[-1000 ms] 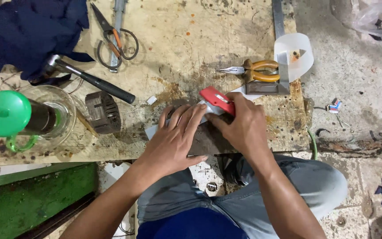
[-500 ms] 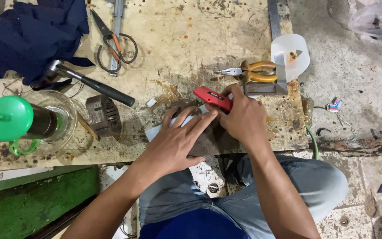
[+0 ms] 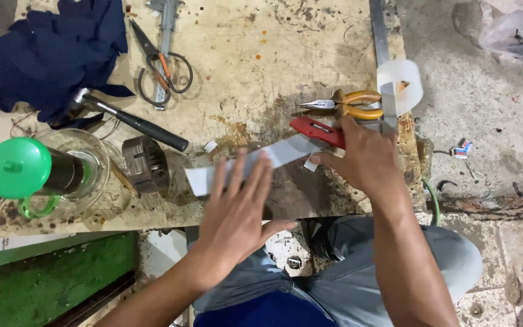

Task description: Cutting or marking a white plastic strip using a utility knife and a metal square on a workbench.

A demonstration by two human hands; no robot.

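Head view, looking down at a stained bench [image 3: 255,54]. Pale strip [image 3: 273,154] lying flat near the front edge, running from lower left up to the right. Left hand [image 3: 237,206] spread flat, fingers [image 3: 255,175] wide open and blurred, pressing or sweeping over the strip's left half; nothing gripped. Right hand [image 3: 367,160] closed around a red knife [image 3: 316,131], its tip resting at the strip's right end.

Risk, as a judgement: blade close to the open left fingers, so a slip along the strip could nick them. Strip held only by flat pressure, so likely to skid or buckle if the palm lifts. Cannot tell whether the blade is out.

Just beyond the knife: orange pliers [image 3: 349,104] beside a steel rule [image 3: 382,60] and a translucent tape roll [image 3: 402,85]. To the left: hammer [image 3: 134,121], small dark stator [image 3: 145,162], glass jar [image 3: 83,175] with a green lid [image 3: 16,168], all apart from the hands. Farther back: scissors [image 3: 161,69], caliper [image 3: 166,24], dark blue cloth [image 3: 55,51]. Knees in grey trousers [image 3: 449,254] below the bench edge, above a rough floor [image 3: 491,139].
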